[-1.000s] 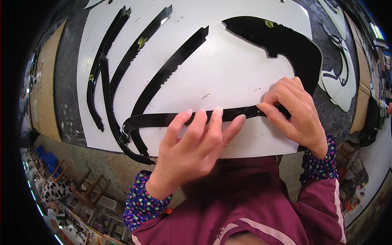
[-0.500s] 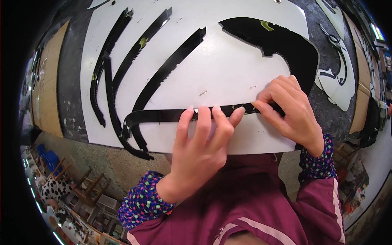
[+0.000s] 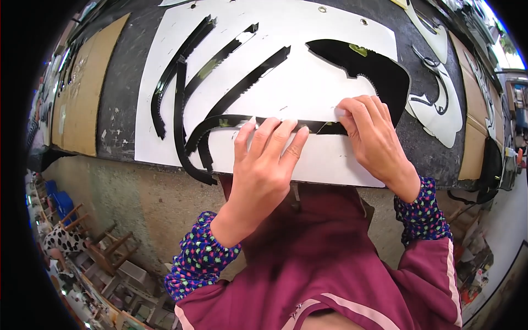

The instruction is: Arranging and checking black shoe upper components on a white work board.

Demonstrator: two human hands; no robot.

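Note:
A long, shiny black curved strip (image 3: 335, 128) lies near the front edge of the white sheet (image 3: 264, 140), its left end bending toward me. My left hand (image 3: 261, 159) rests on it with the fingers spread and the tips pressing along its length. At the strip's right part, my right hand (image 3: 377, 137) has thumb and forefinger pinched together by the far edge; whatever is between them is too small to make out. Beyond that hand lies a broad black curved piece (image 3: 393, 82) with a notched inner edge.
Several other black curved strips (image 3: 242, 85) lie at the left of the sheet, some overlapping. White flat cut shapes (image 3: 440, 126) with a thin dark curved item lie on the dark tabletop (image 3: 124, 82) at right. Cardboard (image 3: 88, 93) covers its left side. Wooden stools (image 3: 113, 250) stand below, left.
The whole view has shifted, so the table sits differently in the picture. My right pinch has moved from the strip's surface to its far edge. My left fingertips still press the strip.

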